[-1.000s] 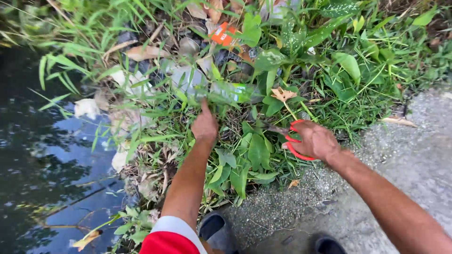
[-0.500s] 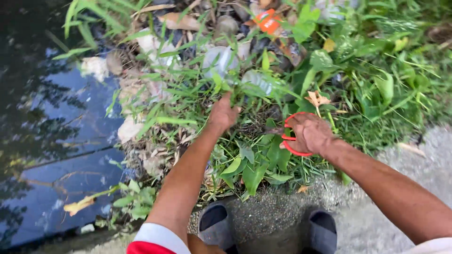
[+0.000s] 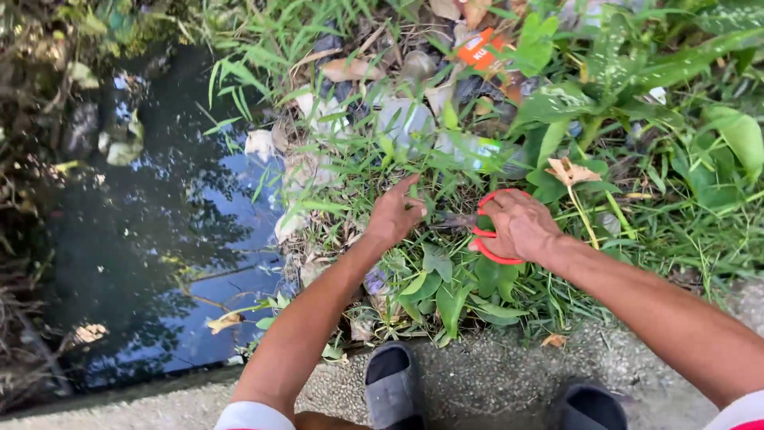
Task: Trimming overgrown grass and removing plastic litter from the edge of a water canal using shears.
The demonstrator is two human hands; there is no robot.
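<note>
My right hand point(image 3: 517, 224) grips red-handled scissors point(image 3: 487, 239), their dark blades pointing left into the grass. My left hand point(image 3: 395, 213) pinches a tuft of green grass blades point(image 3: 374, 171) just left of the blade tips. Both hands work low in a patch of weeds and broad leaves point(image 3: 446, 287) at the edge of a concrete kerb. A clear plastic bottle point(image 3: 477, 151) lies in the grass just beyond my hands.
Dark still water point(image 3: 151, 239) fills a ditch on the left, right beside the grass. Litter, dry leaves and an orange wrapper point(image 3: 480, 49) lie at the back. My grey slippers point(image 3: 391, 386) stand on rough concrete point(image 3: 493, 374) at the bottom.
The view has swung left, showing more water. My left hand has come down and closer to the scissors, and my right hand has held its grip on them.
</note>
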